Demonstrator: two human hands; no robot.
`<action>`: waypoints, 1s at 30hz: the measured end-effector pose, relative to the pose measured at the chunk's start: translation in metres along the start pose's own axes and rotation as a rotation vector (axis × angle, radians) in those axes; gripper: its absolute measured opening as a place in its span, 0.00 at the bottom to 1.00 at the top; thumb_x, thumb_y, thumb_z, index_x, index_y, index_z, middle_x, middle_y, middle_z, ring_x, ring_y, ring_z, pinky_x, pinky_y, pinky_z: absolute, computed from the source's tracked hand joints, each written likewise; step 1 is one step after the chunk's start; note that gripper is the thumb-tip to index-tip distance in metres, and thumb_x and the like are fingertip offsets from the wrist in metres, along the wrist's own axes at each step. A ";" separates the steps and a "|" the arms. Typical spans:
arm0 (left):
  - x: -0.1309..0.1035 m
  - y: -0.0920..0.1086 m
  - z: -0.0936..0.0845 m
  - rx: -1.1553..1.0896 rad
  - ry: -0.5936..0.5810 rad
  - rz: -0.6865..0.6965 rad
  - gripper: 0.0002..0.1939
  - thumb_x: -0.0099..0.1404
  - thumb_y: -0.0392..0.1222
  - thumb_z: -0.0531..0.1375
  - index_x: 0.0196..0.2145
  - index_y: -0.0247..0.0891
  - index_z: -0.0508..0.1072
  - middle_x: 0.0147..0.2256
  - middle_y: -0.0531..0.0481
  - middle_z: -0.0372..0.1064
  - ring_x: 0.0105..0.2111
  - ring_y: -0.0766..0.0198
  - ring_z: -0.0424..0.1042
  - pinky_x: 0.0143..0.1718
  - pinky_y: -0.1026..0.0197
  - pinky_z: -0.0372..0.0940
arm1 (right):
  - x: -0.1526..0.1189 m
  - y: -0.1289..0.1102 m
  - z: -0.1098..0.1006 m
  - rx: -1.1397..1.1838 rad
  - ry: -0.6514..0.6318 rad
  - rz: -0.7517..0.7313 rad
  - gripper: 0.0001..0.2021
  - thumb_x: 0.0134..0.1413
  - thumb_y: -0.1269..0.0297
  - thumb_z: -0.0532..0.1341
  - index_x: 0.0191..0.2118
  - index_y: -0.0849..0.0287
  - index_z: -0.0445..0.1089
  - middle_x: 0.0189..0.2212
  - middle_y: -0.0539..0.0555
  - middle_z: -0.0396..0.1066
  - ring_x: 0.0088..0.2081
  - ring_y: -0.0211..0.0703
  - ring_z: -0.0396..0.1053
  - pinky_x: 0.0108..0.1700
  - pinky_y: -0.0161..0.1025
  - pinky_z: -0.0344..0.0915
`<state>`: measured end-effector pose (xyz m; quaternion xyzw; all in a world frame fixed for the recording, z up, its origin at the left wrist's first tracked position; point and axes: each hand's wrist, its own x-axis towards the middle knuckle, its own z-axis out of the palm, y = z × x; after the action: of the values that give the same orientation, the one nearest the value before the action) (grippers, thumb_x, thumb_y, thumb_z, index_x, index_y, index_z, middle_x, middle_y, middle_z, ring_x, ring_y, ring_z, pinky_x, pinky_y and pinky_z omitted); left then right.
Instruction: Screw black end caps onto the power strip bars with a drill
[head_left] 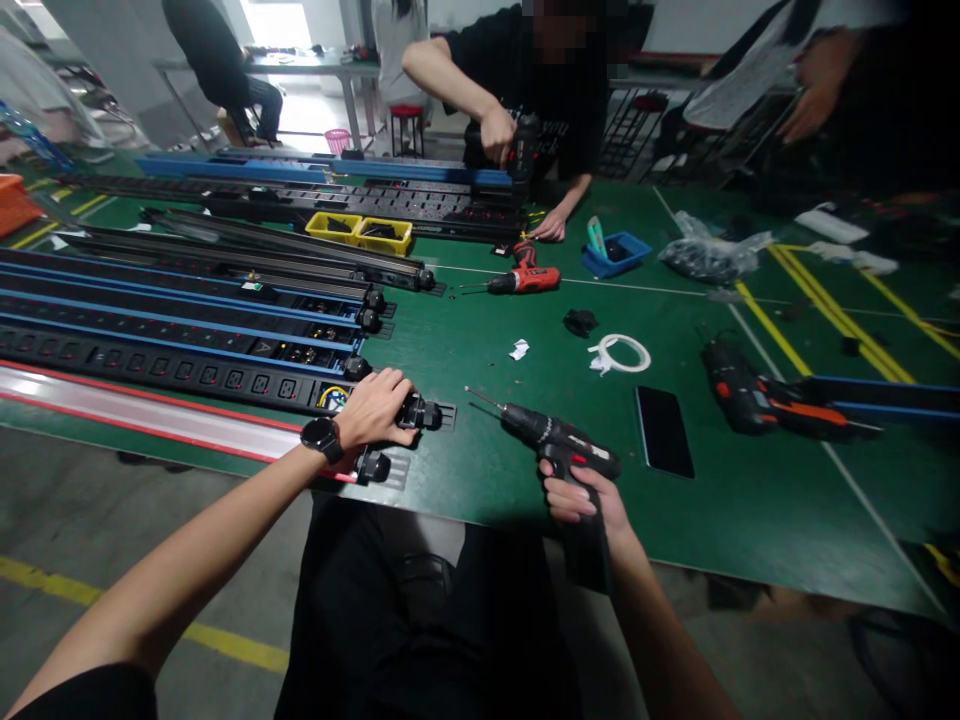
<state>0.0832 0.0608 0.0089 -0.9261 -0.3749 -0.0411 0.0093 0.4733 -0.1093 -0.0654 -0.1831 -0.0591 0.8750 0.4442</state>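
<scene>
socket strip [171, 369] cut off left, plastic bag [705, 250] blurred

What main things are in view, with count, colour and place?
Table: one, green, centre
Long strips: several, black and blue, left
Red-edged bar: one, silvery, near left
Small trays: two, yellow, upper middle
Tub: one, blue, right of trays
Lying drill: one, red, mid-table
Power tools: count unclear, black-orange, right
Coil: one, white, right of centre
Phone: one, dark, below coil
Held drill: one, black, near edge
Other people: several, dark or pale clothes, background
Wristwatch: one, black, left wrist
Left hand: one, bare, on a strip's end
Right hand: one, bare, gripping held drill
</scene>
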 end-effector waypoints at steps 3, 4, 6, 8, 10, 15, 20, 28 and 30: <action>0.001 0.001 -0.002 0.011 -0.039 -0.004 0.29 0.61 0.66 0.64 0.43 0.38 0.68 0.42 0.41 0.68 0.43 0.49 0.69 0.39 0.53 0.62 | -0.001 0.000 0.000 0.000 0.026 -0.003 0.10 0.63 0.63 0.62 0.47 0.58 0.66 0.20 0.39 0.54 0.16 0.28 0.48 0.23 0.27 0.61; 0.001 0.001 -0.002 0.015 -0.050 -0.009 0.29 0.61 0.66 0.64 0.43 0.38 0.68 0.42 0.42 0.68 0.41 0.50 0.70 0.37 0.54 0.61 | -0.001 0.000 0.000 0.004 0.033 -0.003 0.10 0.63 0.63 0.62 0.47 0.58 0.66 0.20 0.39 0.55 0.16 0.28 0.48 0.23 0.27 0.61; 0.002 0.001 0.000 0.026 -0.056 -0.008 0.29 0.62 0.67 0.64 0.44 0.37 0.68 0.42 0.42 0.68 0.39 0.51 0.71 0.34 0.55 0.61 | -0.001 0.000 -0.002 0.020 0.047 -0.001 0.10 0.63 0.63 0.62 0.47 0.59 0.66 0.20 0.39 0.55 0.16 0.28 0.48 0.22 0.27 0.61; 0.002 0.001 0.002 0.038 -0.037 0.011 0.29 0.64 0.67 0.62 0.45 0.37 0.69 0.41 0.42 0.68 0.39 0.50 0.71 0.35 0.54 0.61 | -0.001 0.000 -0.003 0.034 0.062 -0.001 0.10 0.63 0.63 0.62 0.47 0.60 0.66 0.20 0.39 0.55 0.16 0.28 0.48 0.22 0.27 0.61; 0.003 0.001 0.002 0.045 -0.008 0.036 0.28 0.66 0.66 0.60 0.46 0.37 0.69 0.41 0.41 0.68 0.40 0.49 0.72 0.37 0.53 0.62 | 0.000 -0.001 -0.003 0.023 0.079 -0.002 0.10 0.63 0.63 0.63 0.47 0.60 0.67 0.20 0.39 0.54 0.16 0.28 0.48 0.22 0.27 0.60; 0.005 0.004 -0.002 0.046 -0.071 0.122 0.25 0.68 0.65 0.57 0.44 0.38 0.69 0.41 0.39 0.68 0.41 0.47 0.70 0.39 0.50 0.62 | 0.000 -0.002 0.000 -0.059 0.105 -0.005 0.10 0.62 0.62 0.63 0.46 0.58 0.68 0.18 0.39 0.51 0.15 0.30 0.45 0.21 0.28 0.60; 0.007 0.007 -0.006 0.057 -0.098 0.118 0.25 0.67 0.64 0.59 0.44 0.38 0.69 0.43 0.39 0.67 0.43 0.46 0.70 0.43 0.48 0.62 | 0.001 -0.002 -0.001 -0.085 0.123 -0.025 0.11 0.60 0.62 0.64 0.46 0.59 0.68 0.18 0.38 0.47 0.16 0.30 0.41 0.21 0.27 0.59; 0.007 0.010 -0.009 0.027 -0.107 0.084 0.31 0.64 0.65 0.62 0.53 0.38 0.69 0.47 0.37 0.66 0.44 0.46 0.69 0.45 0.48 0.63 | 0.002 -0.001 -0.002 -0.052 0.143 -0.039 0.13 0.58 0.62 0.67 0.45 0.64 0.71 0.19 0.36 0.45 0.17 0.26 0.33 0.20 0.25 0.55; 0.008 0.009 -0.012 -0.006 -0.093 0.078 0.39 0.63 0.65 0.64 0.62 0.38 0.64 0.51 0.36 0.66 0.45 0.47 0.70 0.46 0.49 0.63 | 0.002 -0.001 -0.003 -0.038 0.130 -0.038 0.14 0.57 0.62 0.67 0.45 0.64 0.70 0.19 0.36 0.46 0.17 0.26 0.34 0.21 0.25 0.55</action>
<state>0.0944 0.0594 0.0214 -0.9409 -0.3385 0.0012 -0.0092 0.4742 -0.1072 -0.0681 -0.2465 -0.0501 0.8516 0.4600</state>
